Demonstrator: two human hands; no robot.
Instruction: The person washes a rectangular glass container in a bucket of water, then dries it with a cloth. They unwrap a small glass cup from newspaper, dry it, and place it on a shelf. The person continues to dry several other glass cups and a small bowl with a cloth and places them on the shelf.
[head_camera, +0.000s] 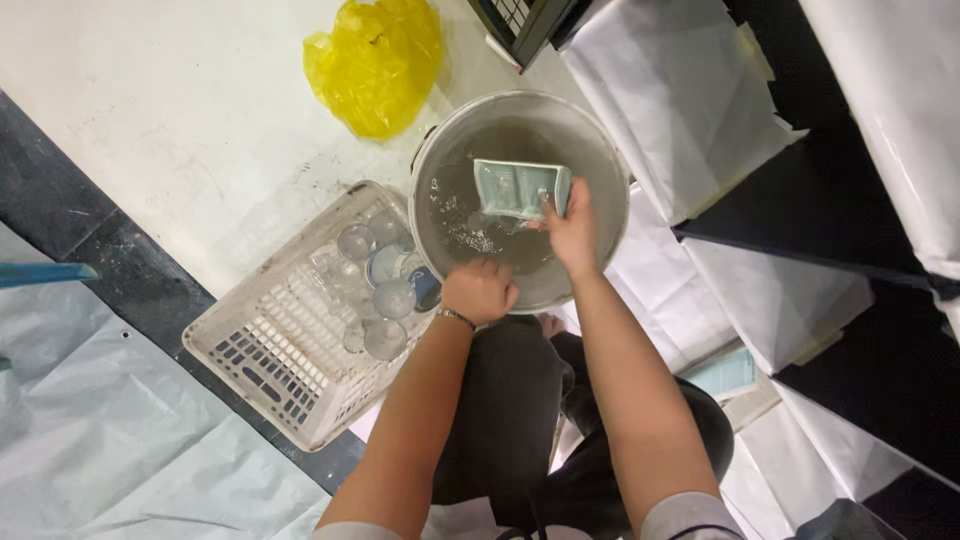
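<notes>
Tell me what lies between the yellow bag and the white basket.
Head view: only bare white floor lies between the yellow bag and the white basket.

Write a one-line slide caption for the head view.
Right hand holds a pale green rectangular dish over a water-filled metal basin; left hand rests at its rim beside a white basket of glassware.

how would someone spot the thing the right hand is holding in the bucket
Find the round grey bucket of water in the middle, right of the white plastic basket. The right hand holds a pale green rectangular tray over the water. It is the only flat, square-cornered piece; the basket's glassware is round and clear.
</notes>
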